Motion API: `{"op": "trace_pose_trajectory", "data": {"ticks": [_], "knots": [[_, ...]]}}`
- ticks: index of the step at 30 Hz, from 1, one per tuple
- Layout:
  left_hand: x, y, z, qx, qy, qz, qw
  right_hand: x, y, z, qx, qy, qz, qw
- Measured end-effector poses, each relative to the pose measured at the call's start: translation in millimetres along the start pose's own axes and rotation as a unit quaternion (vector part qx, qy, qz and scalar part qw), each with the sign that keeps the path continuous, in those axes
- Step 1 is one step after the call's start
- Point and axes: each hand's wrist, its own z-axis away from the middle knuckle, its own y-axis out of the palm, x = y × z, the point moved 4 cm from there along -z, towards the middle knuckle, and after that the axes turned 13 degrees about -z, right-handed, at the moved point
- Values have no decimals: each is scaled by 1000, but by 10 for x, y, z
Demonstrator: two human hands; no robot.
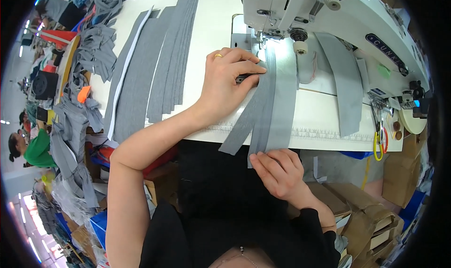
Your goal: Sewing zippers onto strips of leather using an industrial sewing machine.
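Observation:
Grey fabric strips lie layered under the presser foot (pixel 271 34) of a white sewing machine (pixel 347 23), running toward me over the table edge. My left hand (pixel 232 75) is closed at the edge of the narrow grey fabric strip (pixel 240 131), fingertips close to the lit needle area. A small dark object shows under its fingers, too hidden to name. Beside that strip runs a narrow tape (pixel 263 113) with a smoother sheen, next to a wider grey fabric panel (pixel 284 94). Just below the table edge, my right hand (pixel 279 171) pinches the lower end of the layered strips.
Stacked grey fabric pieces (pixel 169 56) lie to the left, one with a white strip (pixel 129 70). Right of the needle rests a curved grey piece (pixel 345 84). Yellow-handled scissors (pixel 377 143) hang at the right edge. A ruler scale (pixel 324 132) follows the front edge.

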Motion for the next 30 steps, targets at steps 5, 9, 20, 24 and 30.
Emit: {"op": "trace_pose_trajectory", "data": {"ticks": [5, 9, 20, 24, 30], "knots": [[49, 4, -17, 0, 7, -14, 1000, -26, 5, -81, -27, 26, -26, 999], [48, -4, -38, -12, 3, -19, 1000, -81, -3, -150, -35, 39, -42, 998], [114, 69, -10, 23, -58, 83, 995, -140, -14, -202, -50, 72, -43, 995], [102, 63, -33, -18, -46, 80, 996, -151, -11, -206, -50, 66, -40, 996], [66, 5, -50, 17, -29, 12, 999, -235, -19, -315, -54, 73, -52, 994]]}}
